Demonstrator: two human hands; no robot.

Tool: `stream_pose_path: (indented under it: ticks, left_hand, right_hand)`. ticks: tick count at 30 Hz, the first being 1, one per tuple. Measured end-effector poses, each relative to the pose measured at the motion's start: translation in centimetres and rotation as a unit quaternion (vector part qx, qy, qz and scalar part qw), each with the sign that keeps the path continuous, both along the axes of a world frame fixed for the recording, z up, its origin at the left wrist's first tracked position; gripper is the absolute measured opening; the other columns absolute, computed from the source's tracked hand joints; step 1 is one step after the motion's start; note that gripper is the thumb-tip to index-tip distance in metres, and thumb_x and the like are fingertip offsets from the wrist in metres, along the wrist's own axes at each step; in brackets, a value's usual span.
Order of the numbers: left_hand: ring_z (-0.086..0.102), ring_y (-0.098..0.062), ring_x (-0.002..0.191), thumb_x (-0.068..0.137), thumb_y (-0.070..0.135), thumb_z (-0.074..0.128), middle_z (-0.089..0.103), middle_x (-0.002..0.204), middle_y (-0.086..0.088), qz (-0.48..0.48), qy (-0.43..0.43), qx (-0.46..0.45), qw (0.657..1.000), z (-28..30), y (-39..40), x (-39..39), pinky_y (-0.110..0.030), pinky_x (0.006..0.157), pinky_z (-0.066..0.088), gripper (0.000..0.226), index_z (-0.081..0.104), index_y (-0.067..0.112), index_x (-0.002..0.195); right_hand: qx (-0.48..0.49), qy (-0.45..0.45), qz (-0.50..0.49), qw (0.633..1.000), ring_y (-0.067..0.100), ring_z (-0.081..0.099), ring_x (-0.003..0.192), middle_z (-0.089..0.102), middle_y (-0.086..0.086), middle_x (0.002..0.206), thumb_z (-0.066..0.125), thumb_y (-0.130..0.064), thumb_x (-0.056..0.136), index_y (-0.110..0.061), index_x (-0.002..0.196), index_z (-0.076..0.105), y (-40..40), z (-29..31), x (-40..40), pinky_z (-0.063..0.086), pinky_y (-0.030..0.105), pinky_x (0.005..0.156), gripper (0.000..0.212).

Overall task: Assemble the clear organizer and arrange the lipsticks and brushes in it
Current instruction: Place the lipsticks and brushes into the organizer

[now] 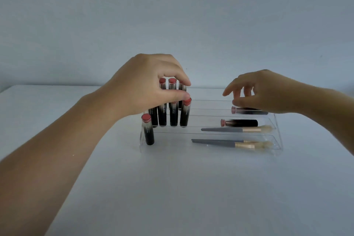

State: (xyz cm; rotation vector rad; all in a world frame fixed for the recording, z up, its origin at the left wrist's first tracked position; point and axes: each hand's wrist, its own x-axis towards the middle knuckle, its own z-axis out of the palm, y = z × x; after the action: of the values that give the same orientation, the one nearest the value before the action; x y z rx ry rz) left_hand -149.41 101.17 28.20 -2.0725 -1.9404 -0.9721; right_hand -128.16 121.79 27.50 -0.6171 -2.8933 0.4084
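The clear tiered organizer (278,140) sits on the white table. At its left end, lipsticks with red caps stand upright: three in the back row (172,84), several in the middle row (174,117) and one in the front row (148,130). My left hand (145,86) hovers over them, index finger on top of the rightmost back-row lipstick (182,89) and thumb across its front. At the right end, one lipstick (249,110) lies on an upper step under my right hand (268,92), whose fingers are spread. Another lipstick (239,122) and brushes (235,130) (229,143) lie on the steps below.
The white table (172,188) stretches toward me in front of the organizer. A plain pale wall (172,15) rises behind the table's far edge. My two forearms reach in from the lower left and from the right.
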Motion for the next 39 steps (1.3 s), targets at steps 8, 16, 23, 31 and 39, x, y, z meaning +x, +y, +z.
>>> stream_pose_path:
  ticks: [8, 16, 23, 31, 39]
  left_hand:
    - [0.059, 0.006, 0.110, 0.079, 0.044, 0.080, 0.070, 0.097, 0.024, 0.046, 0.030, -0.141, 0.989, 0.3, 1.0, 0.5, -0.041, 0.090, 0.049, 0.008, 0.077, 0.039, 0.086]
    - [0.063, -0.005, 0.087, 0.080, 0.042, 0.079, 0.070, 0.088, 0.021, 0.065, 0.027, -0.125, 0.990, -0.1, 1.2, 0.5, -0.032, 0.070, 0.047, 0.006, 0.075, 0.040, 0.084]
    - [0.069, -0.008, 0.091, 0.080, 0.043, 0.074, 0.068, 0.089, 0.023, 0.063, 0.021, -0.144, 0.987, -0.1, 1.2, 0.4, -0.034, 0.070, 0.050, 0.004, 0.072, 0.042, 0.083]
    - [0.071, -0.013, 0.086, 0.081, 0.035, 0.074, 0.067, 0.093, 0.025, 0.053, 0.015, -0.140, 0.989, -0.4, 1.1, 0.4, -0.023, 0.051, 0.046, 0.011, 0.069, 0.045, 0.082]
    - [0.065, -0.010, 0.066, 0.078, 0.044, 0.072, 0.065, 0.098, 0.034, 0.058, 0.025, -0.129, 0.990, -0.4, 0.9, 0.4, -0.028, 0.059, 0.047, 0.015, 0.067, 0.051, 0.090]
  right_hand:
    - [0.039, -0.072, 0.036, 0.996, -0.011, 0.050, 0.085, 0.060, -0.022, 0.091, 0.061, -0.035, 0.096, -0.054, 0.095, 0.066, 1.3, -1.0, 0.4, 0.033, 0.014, 0.069, 0.019]
    - [0.123, -0.173, 0.052, 0.976, -0.014, 0.043, 0.090, 0.056, -0.025, 0.101, 0.047, -0.039, 0.103, -0.055, 0.106, 0.066, 1.2, 0.0, 0.0, 0.036, 0.022, 0.081, 0.025]
    - [0.158, -0.176, 0.059, 0.970, -0.019, 0.042, 0.089, 0.055, -0.030, 0.099, 0.047, -0.044, 0.100, -0.055, 0.105, 0.062, 0.9, 0.4, 0.2, 0.036, 0.023, 0.076, 0.019]
    - [0.088, -0.087, 0.046, 0.991, -0.013, 0.053, 0.081, 0.064, -0.027, 0.088, 0.066, -0.033, 0.090, -0.045, 0.091, 0.068, 0.9, 0.6, 0.8, 0.041, 0.021, 0.062, 0.013]
    - [-0.021, 0.160, 0.016, 0.987, 0.000, 0.063, 0.073, 0.069, -0.027, 0.085, 0.075, -0.030, 0.084, -0.044, 0.089, 0.070, -0.4, 2.0, 1.9, 0.045, 0.012, 0.064, 0.015]
